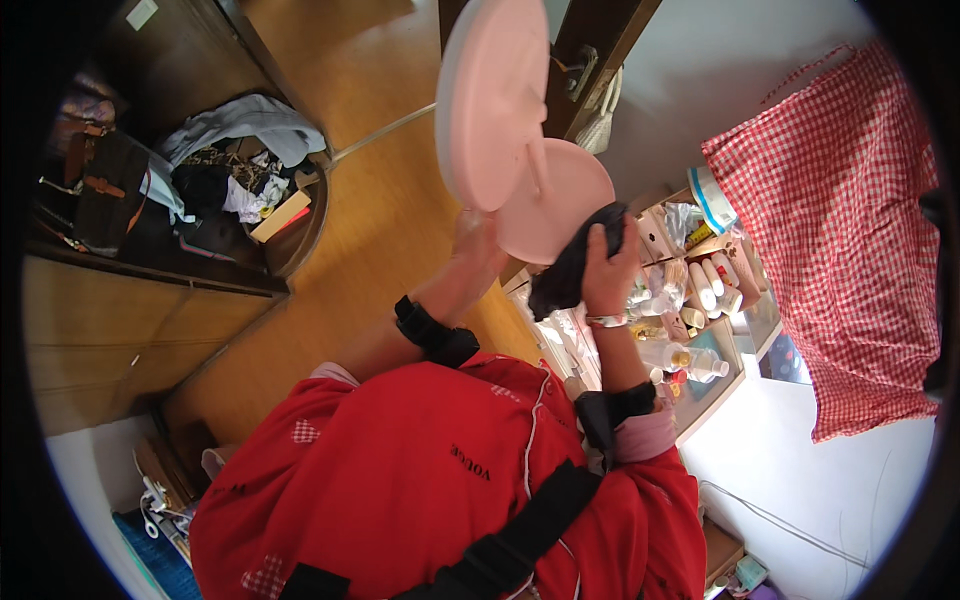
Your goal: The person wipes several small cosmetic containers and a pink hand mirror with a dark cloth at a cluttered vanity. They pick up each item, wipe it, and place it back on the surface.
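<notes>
Before me is a pink plastic stand with a round head (487,105), joined by a short stem to a round base (581,176); it looks like a table mirror seen from behind. It is held up tilted, with the head farther from me. My left hand (476,251) grips it at the lower rim of the head, fingers partly hidden behind. A crumpled black cloth (559,281) is in my right hand (611,270). The cloth lies against or just beside the base's near edge; I cannot tell whether it touches.
At right, a glass-topped table (716,337) carries several bottles (701,364) and boxes. A red gingham cloth (840,240) hangs beside it. An open wooden cabinet (300,240) at left holds bags (109,191) and clothes. A door handle (581,71) shows beyond the stand, above wooden flooring (360,217).
</notes>
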